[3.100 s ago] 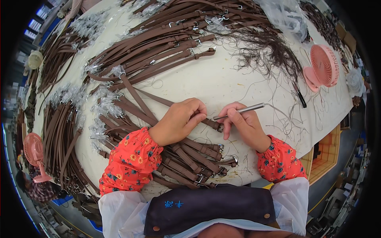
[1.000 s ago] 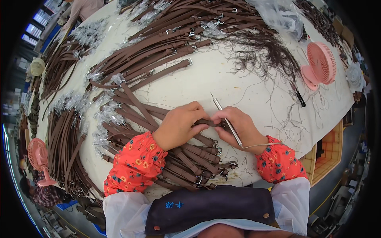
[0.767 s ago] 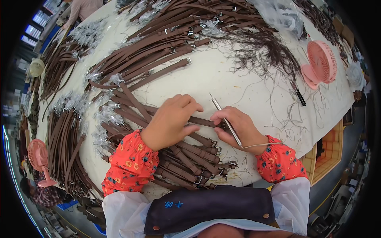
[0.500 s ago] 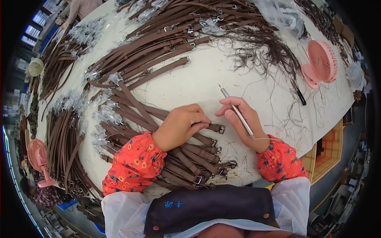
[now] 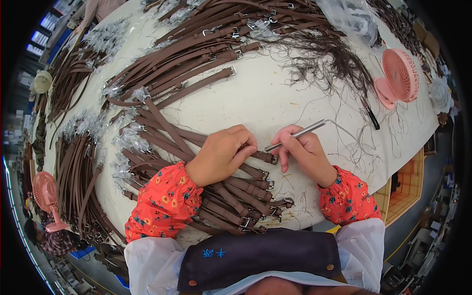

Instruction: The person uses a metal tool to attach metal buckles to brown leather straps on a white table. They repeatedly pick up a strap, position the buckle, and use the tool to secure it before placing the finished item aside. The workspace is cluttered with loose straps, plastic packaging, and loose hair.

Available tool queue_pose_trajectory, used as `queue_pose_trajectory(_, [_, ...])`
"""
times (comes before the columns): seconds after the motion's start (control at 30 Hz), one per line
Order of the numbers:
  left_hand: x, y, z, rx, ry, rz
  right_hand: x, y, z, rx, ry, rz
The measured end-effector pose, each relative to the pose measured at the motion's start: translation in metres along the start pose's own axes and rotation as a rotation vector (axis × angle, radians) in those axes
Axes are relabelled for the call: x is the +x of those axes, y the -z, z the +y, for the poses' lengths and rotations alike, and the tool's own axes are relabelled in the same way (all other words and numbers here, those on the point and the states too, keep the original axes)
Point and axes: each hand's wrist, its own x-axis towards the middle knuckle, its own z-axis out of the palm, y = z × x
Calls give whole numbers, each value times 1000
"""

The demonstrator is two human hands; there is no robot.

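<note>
My left hand (image 5: 221,153) is closed, thumb and fingertips pinched at a brown belt (image 5: 265,157) close to its metal buckle; the fingers hide part of the strap. My right hand (image 5: 306,156) grips a slim silver pen-shaped tool (image 5: 307,130) with a thin cord at its rear end. The tool's front end points left and down, close to my left fingertips and just above that belt. Under and beside my left hand lies a pile of similar brown belts (image 5: 231,209), their buckles facing right.
More brown belts (image 5: 177,64), some with clear plastic wrap, cover the far table. A tangle of dark threads (image 5: 327,59) and a black pen-like tool (image 5: 372,118) lie far right, beside a pink fan (image 5: 399,76). Another pink fan (image 5: 46,194) stands left.
My right hand has turned the silver tool from pointing up and away to pointing left and down, toward my left fingertips. My left hand has shifted slightly left.
</note>
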Motion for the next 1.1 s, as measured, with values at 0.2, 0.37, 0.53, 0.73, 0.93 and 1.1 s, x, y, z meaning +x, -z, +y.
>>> queue_pose_trajectory(0.2, [0,0,0,4,-1,-13,-1,-2,-5,19,-46,-7])
queue_pose_trajectory(0.37, [0,1,0,1,0,-21,-1,-2,-3,18,-32,-11])
queue_pose_trajectory(0.53, [0,1,0,-2,-12,-29,-1,-2,-2,17,-30,-11])
queue_pose_trajectory(0.73, [-1,3,-1,-25,-18,-40,-1,-3,-4,21,-34,-19])
queue_pose_trajectory(0.93, [-1,13,6,-114,54,-55,-1,-1,-4,33,-37,-35])
queue_pose_trajectory(1.1, [-3,5,-4,-52,-55,-89,-2,-1,-5,18,-39,-68])
